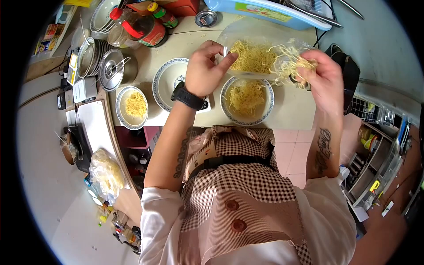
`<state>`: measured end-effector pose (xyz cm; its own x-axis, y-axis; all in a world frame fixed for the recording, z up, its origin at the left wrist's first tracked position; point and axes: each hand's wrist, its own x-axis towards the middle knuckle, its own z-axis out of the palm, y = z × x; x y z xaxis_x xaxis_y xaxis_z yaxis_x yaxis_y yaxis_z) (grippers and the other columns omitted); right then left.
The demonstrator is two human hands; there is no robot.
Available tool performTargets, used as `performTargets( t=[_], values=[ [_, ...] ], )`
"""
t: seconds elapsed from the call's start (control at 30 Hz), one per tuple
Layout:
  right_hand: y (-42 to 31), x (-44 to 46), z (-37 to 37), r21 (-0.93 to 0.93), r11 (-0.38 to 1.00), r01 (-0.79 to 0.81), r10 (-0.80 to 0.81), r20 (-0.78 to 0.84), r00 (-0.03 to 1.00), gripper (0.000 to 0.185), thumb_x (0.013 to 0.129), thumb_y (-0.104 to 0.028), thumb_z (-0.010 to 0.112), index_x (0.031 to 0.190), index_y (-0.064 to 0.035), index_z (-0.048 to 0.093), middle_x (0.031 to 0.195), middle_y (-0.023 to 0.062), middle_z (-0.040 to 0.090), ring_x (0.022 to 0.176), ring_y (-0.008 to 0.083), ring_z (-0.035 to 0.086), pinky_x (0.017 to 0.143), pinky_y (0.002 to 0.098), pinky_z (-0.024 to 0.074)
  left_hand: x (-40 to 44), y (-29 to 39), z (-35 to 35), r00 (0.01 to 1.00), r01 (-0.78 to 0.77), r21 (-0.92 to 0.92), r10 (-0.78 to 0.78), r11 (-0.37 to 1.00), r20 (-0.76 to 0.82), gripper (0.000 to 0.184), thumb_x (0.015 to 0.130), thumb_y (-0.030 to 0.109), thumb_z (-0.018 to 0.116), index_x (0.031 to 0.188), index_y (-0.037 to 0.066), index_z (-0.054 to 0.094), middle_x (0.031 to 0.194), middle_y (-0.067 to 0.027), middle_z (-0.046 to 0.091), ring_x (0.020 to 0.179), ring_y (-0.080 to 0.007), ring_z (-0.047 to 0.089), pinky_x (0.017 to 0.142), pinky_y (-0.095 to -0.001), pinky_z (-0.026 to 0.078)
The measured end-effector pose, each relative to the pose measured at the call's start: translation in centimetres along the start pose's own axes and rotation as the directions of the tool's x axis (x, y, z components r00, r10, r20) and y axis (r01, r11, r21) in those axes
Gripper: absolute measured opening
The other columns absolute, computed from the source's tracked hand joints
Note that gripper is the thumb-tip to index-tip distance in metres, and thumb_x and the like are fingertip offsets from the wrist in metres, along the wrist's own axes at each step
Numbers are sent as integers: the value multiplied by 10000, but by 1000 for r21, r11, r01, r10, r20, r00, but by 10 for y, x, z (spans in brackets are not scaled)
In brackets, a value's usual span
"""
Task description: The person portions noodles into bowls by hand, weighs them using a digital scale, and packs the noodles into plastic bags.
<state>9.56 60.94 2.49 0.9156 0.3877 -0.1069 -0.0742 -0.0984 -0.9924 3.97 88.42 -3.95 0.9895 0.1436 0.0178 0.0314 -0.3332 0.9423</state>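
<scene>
My left hand (pixel 206 67) pinches the near-left edge of a clear plastic bag (pixel 223 42) lying on the table. Inside the bag is a heap of thin yellow noodles (pixel 251 55). A loose clump of noodles (pixel 289 64) hangs from the closed fingers of my right hand (pixel 324 73), at the bag's right side. Just below the bag stands a blue-rimmed bowl (pixel 224 110) with a nest of noodles (pixel 246 98) in it. Behind my left wrist, a wider blue-rimmed bowl (pixel 162 79) is partly hidden.
At the left, a smaller bowl (pixel 119 115) holds some noodles. Beyond it stand a lidded metal pot (pixel 112 68), stacked bowls (pixel 88 57) and a red-capped sauce bottle (pixel 150 33). A blue plastic bin (pixel 265 11) sits at the back, and a black object (pixel 351 70) lies right.
</scene>
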Motion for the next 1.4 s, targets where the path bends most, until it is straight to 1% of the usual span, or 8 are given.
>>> performTargets(
  t=[0.3, 0.5, 0.6, 0.7, 0.87, 1.07, 1.27, 1.4],
  values=[
    [-38, -78, 12, 285, 926, 248, -257, -6, 966, 316, 786, -145, 817, 1010, 16, 663, 941, 82, 642, 806, 156, 611, 656, 273, 502, -14, 6, -3, 980, 185, -276, -154, 943, 129, 119, 961, 121, 706, 960, 4, 688, 824, 45, 630, 744, -36, 520, 693, -207, 419],
    [55, -66, 61, -414, 910, 33, 59, 207, 977, 180, 870, 3, 661, 1048, 12, 681, 1024, 147, 682, 836, 241, 680, 734, 319, 558, -18, 5, -1, 976, 197, -325, -153, 925, 154, 132, 972, 129, 696, 1004, 2, 684, 826, 43, 634, 750, -36, 526, 714, -211, 437],
    [112, -77, 61, -846, 417, 333, -169, 288, 943, 141, 894, -20, 646, 1024, -9, 700, 1022, 173, 706, 865, 314, 702, 750, 388, 565, -19, 5, -3, 978, 186, -274, -152, 944, 142, 150, 967, 145, 706, 991, -2, 687, 783, 45, 616, 714, -35, 507, 672, -211, 422],
    [55, -58, 54, -694, 708, 130, 8, 192, 981, 143, 909, -45, 641, 1028, -4, 710, 983, 201, 717, 841, 341, 708, 753, 419, 564, -26, 12, -10, 985, 161, -132, -151, 978, 88, 169, 956, 152, 718, 964, -14, 691, 713, 28, 594, 651, -39, 484, 604, -221, 406],
    [53, 37, 50, -744, 536, 399, -322, 257, 911, 199, 924, -65, 581, 1046, 12, 718, 991, 205, 722, 884, 361, 703, 779, 449, 563, -22, 19, -7, 988, 152, -96, -149, 984, 38, 185, 932, 151, 730, 937, -32, 703, 671, -38, 605, 587, -84, 500, 552, -258, 422],
    [62, 59, 29, -971, 143, 191, 547, 238, 803, 231, 892, -41, 508, 971, -3, 722, 1028, 224, 711, 965, 402, 687, 854, 474, 549, -16, 17, -8, 991, -56, 98, 67, 994, -115, 190, 906, 171, 751, 923, -16, 722, 760, -108, 627, 652, -179, 583, 608, -304, 475],
    [98, 72, 37, -961, 127, 244, 240, 269, 933, 237, 886, -86, 575, 1021, -7, 754, 1082, 199, 728, 1010, 367, 710, 840, 456, 579, -24, 9, 6, 995, 98, -228, -99, 969, 7, 189, 955, 155, 711, 980, -32, 714, 688, -28, 607, 628, -53, 502, 558, -229, 436],
    [149, 104, 30, -998, 46, 51, 536, 68, 841, 278, 933, -101, 499, 1077, 36, 694, 1111, 275, 692, 1073, 397, 678, 899, 476, 547, -24, 17, 3, 995, 99, -261, -92, 960, 41, 182, 965, 154, 701, 986, -27, 711, 718, -17, 618, 643, -59, 520, 590, -230, 447]
  ],
)
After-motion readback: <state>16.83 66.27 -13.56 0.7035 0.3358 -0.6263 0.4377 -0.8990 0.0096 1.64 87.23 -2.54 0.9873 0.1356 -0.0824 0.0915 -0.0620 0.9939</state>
